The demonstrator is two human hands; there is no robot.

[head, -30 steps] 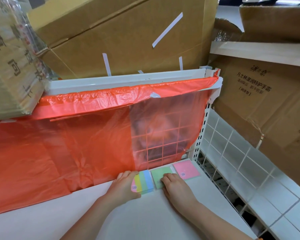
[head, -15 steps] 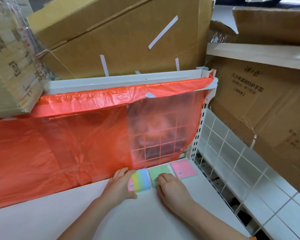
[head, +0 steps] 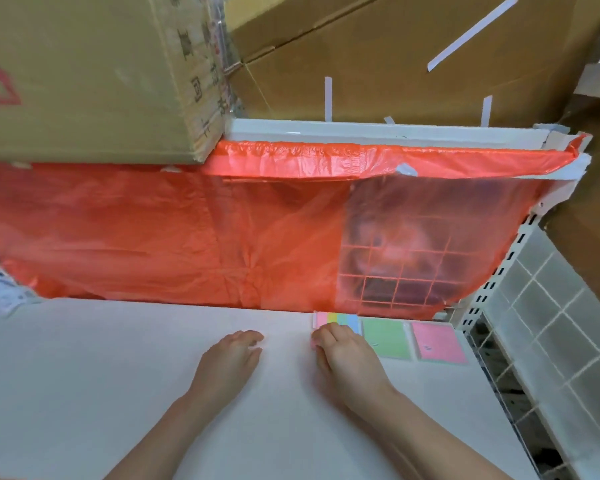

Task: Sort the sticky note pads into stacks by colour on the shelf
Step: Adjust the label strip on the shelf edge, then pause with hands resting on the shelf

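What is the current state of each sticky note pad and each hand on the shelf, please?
multicolour striped pad: flat on the shelf, near edge under the right hand's fingers.
green pad: flat, untouched, just right of the striped pad.
pink pad: flat, untouched, rightmost in the row.
left hand: empty, palm down on the shelf.
right hand: fingers curled on the striped pad.

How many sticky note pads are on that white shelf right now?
3, in a row at the back right: a rainbow-striped sticky note pad partly under the right hand, a green square pad beside it, and a pink square pad furthest right. Each may be a stack.
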